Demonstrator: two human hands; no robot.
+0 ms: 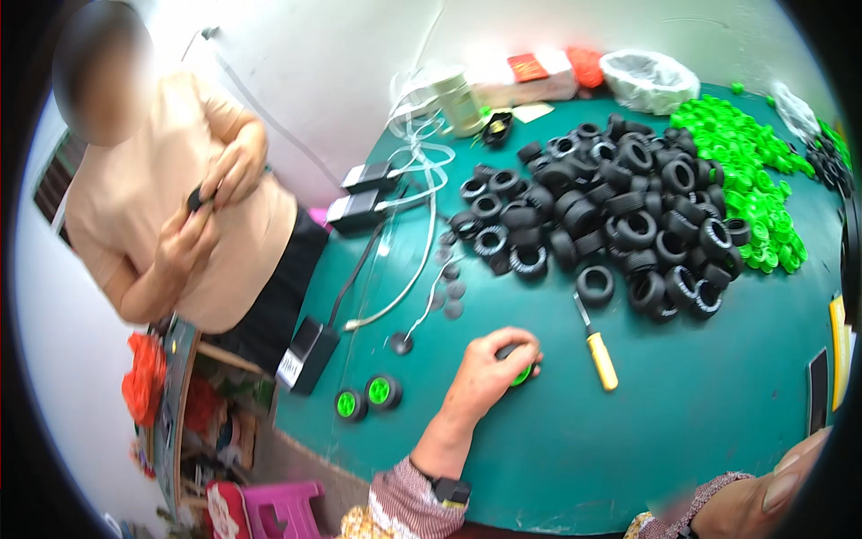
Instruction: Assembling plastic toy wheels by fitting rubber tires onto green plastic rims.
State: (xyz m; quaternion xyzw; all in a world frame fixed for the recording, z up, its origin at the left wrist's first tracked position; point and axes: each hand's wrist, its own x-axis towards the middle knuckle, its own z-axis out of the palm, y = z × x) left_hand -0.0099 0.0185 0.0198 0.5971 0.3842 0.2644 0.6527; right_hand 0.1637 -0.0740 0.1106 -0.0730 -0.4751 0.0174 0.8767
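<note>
On the green table my left hand (480,377) is closed round a small toy wheel (522,375) with a black tire and a bright green hub; the fingers hide part of it. My right hand (777,490) is at the lower right rim of the picture, with a thumb showing and the other fingers largely cut off, so whether it grips anything is not visible. A screwdriver (602,359) with a yellow handle lies right of my left hand. Just beyond its tip rests a loose black tire (595,285). Two assembled wheels (383,392) stand near the table's left edge.
A big heap of black tires (620,207) covers the far middle, beside a pile of green hubs (754,180). Black power adapters (310,355) and white cables (429,242) lie at left. Across the table's left edge stands a person (193,198) holding a small dark piece.
</note>
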